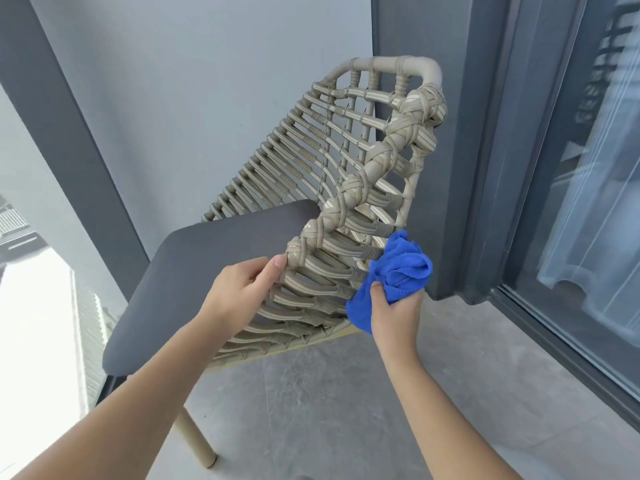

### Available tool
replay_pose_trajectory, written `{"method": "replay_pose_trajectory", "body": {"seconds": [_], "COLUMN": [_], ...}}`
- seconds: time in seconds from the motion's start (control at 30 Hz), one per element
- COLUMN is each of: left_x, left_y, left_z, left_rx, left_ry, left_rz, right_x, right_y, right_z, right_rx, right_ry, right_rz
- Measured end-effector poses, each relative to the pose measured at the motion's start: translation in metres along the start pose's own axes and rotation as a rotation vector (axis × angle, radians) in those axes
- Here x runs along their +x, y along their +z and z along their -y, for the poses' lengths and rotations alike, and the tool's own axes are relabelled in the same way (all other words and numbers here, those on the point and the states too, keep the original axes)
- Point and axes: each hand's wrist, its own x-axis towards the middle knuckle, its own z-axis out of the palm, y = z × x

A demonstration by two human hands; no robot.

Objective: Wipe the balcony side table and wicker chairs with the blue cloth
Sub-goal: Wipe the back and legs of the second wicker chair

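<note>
Fingers on one chair, one cloth

Fingers (pixel 273 268) of the left hand (pixel 239 292) curl round the braided rim of one wicker chair (pixel 346 161). Right hand (pixel 394 310) clutches one bunched blue cloth (pixel 398 271) against its outer side.

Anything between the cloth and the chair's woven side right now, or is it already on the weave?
Nothing visible stands between them. The right hand grips the bunched blue cloth directly against the outer weave of the wicker chair, while the left hand holds the braided rim.
</note>
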Motion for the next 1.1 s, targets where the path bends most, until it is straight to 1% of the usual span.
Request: {"method": "replay_pose_trajectory", "body": {"seconds": [0.07,0.13,0.17,0.27,0.33,0.47,0.57,0.63,0.8,1.1], "left_x": [-0.008,-0.011,-0.012,-0.012,-0.012,-0.013,-0.012,-0.011,-0.006,-0.005], "left_y": [-0.003,-0.003,-0.002,-0.001,0.002,0.005,0.005,0.005,0.006,0.005], "left_z": [0.011,0.013,0.013,0.009,0.01,0.011,0.012,0.016,0.029,0.031], "left_rx": [0.032,0.01,-0.001,-0.015,-0.028,-0.012,-0.01,0.005,0.006,-0.025], "left_ry": [-0.036,-0.057,-0.058,-0.057,-0.065,-0.062,-0.056,-0.049,-0.054,-0.067], "left_rz": [0.006,0.008,0.005,-0.011,-0.023,-0.025,-0.026,-0.029,-0.038,-0.021], "right_x": [0.007,0.017,0.022,0.025,0.018,-0.002,-0.016,-0.025,-0.042,-0.083], "right_y": [-0.006,-0.013,-0.015,-0.004,0.009,0.017,0.023,0.027,0.028,0.045], "right_z": [-0.007,-0.015,-0.021,-0.024,-0.018,-0.005,0.005,0.013,0.035,0.067], "right_rx": [-0.017,-0.016,-0.022,-0.033,-0.005,0.073,0.082,0.094,0.135,0.202], "right_ry": [0.038,0.121,0.166,0.262,0.255,0.201,0.137,0.131,0.181,0.108], "right_rz": [-0.075,-0.177,-0.195,-0.098,-0.079,-0.173,-0.189,-0.172,-0.129,-0.056]}}
